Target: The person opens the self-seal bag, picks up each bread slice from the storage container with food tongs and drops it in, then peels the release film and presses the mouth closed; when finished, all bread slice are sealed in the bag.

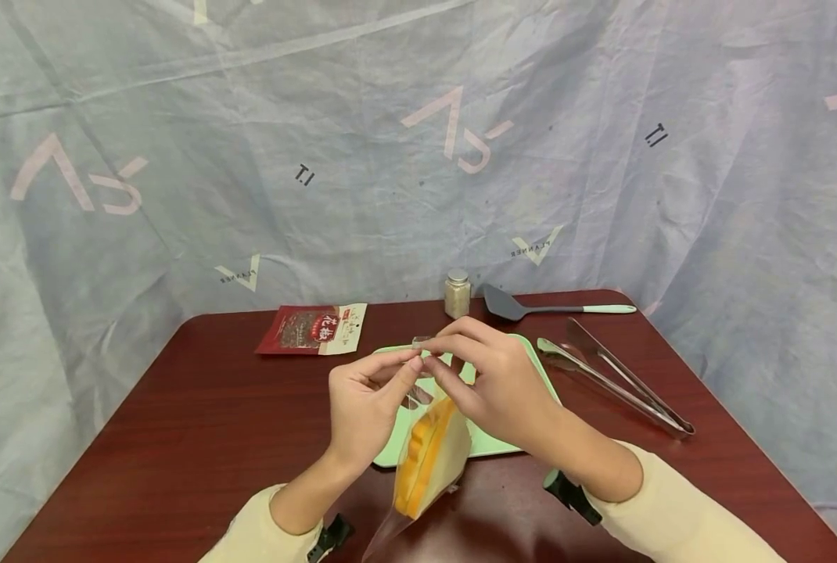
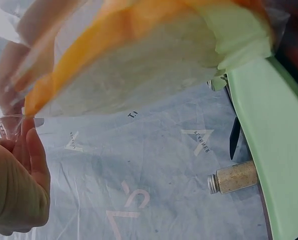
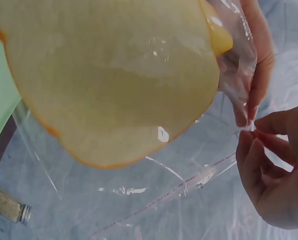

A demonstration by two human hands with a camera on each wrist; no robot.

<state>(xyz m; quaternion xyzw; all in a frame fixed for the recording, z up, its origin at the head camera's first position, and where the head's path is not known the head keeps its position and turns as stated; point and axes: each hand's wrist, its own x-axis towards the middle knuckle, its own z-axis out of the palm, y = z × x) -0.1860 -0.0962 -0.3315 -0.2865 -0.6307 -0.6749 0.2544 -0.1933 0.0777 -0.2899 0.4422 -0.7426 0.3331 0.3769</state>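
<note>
A clear plastic bag [image 3: 204, 177] with a printed strip hangs between my two hands. Inside it is a sandwich [image 1: 429, 461], slices of pale bread with orange-yellow crust; green leafy filling [image 2: 244, 37] shows in the left wrist view. My left hand [image 1: 369, 407] pinches the bag's upper edge between thumb and fingers. Close beside it, the right hand [image 1: 499, 375] pinches the same edge, fingertips nearly meeting the left ones. Behind and below the hands lies a light green board [image 1: 496, 446], partly covered by them and the bag.
A red and white seasoning packet [image 1: 311, 330] lies at the back left. Behind the board stands a small glass jar [image 1: 457, 295] with a metal lid. A grey spatula [image 1: 510, 305] with a pale handle lies right of it, and metal tongs [image 1: 630, 383] rest further forward on the dark red table [image 1: 200, 438].
</note>
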